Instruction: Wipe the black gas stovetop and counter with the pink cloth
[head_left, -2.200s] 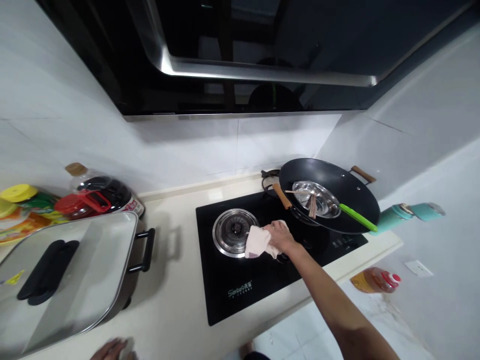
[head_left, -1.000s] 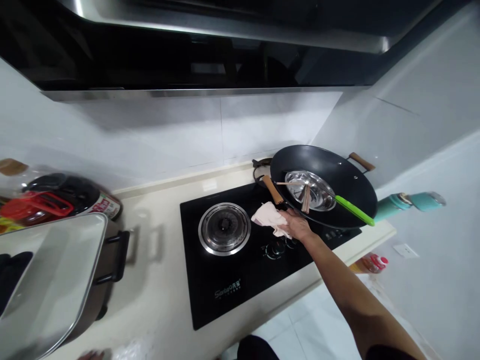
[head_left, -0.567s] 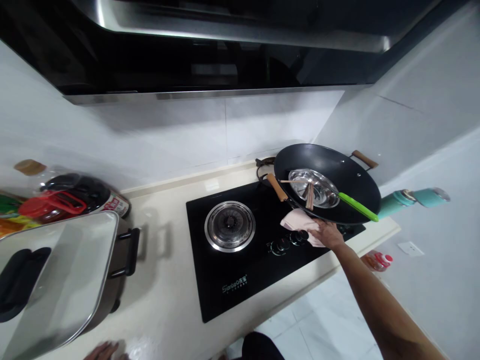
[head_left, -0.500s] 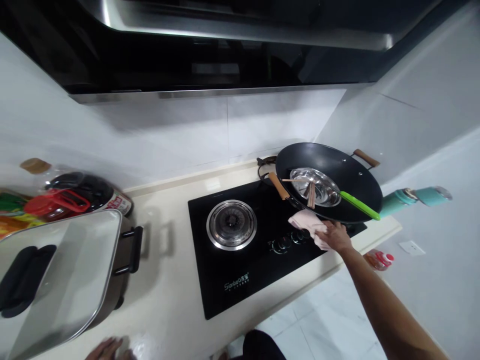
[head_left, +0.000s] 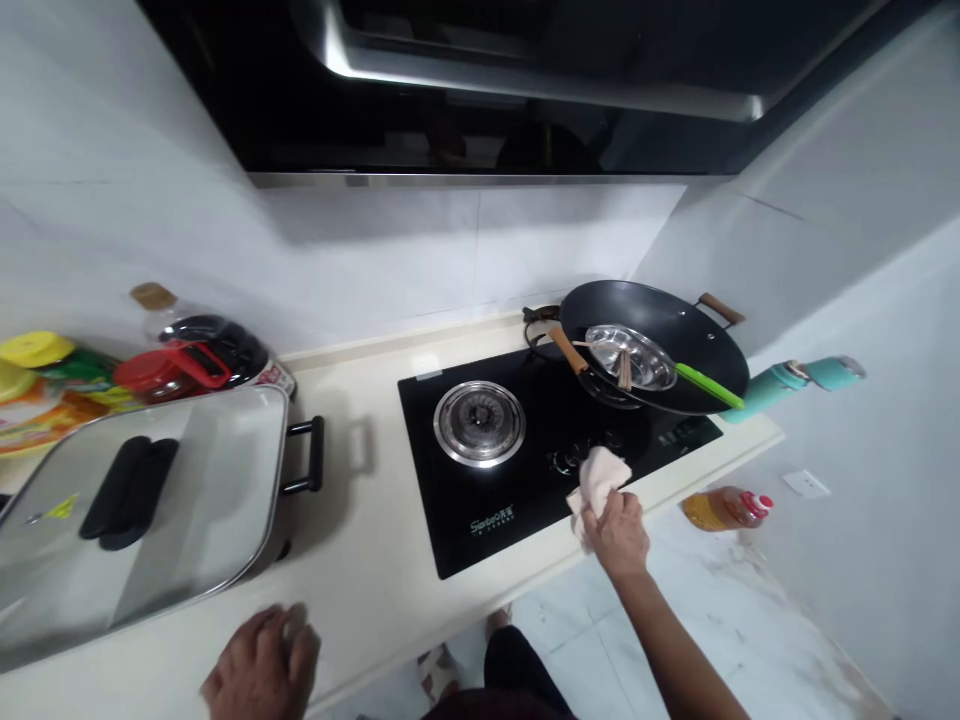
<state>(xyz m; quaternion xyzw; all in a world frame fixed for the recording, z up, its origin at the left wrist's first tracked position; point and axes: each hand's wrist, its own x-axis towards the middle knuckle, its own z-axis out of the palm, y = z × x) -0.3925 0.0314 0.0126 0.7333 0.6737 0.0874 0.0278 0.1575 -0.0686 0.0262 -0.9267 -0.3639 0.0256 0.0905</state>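
Observation:
My right hand (head_left: 621, 532) is closed around a pale pink cloth (head_left: 602, 478), which lies over the front edge of the black glass cooktop (head_left: 517, 545), close to the control knobs (head_left: 564, 460). My left hand (head_left: 262, 662) rests palm down on the cream counter (head_left: 367, 610), fingers loosely bent and nothing in it. A steel-ringed burner (head_left: 480, 422) sits on the left half of the cooktop. On the right half stands a black wok (head_left: 712, 345) with wooden handles, holding a steel bowl (head_left: 660, 372), a bright green handle (head_left: 709, 385) and wooden sticks (head_left: 625, 370).
To the left stands a large electric pan (head_left: 217, 500) under a glass lid. Behind it are a dark sauce bottle (head_left: 217, 335), a red-lidded jar (head_left: 154, 372) and yellow-capped containers (head_left: 37, 348). A teal bottle (head_left: 761, 392) lies at the right; an oil bottle (head_left: 724, 508) is below the counter.
My right hand has moved left and toward me with the cloth, away from the wok's front. My left hand has come further into view as the camera shifted.

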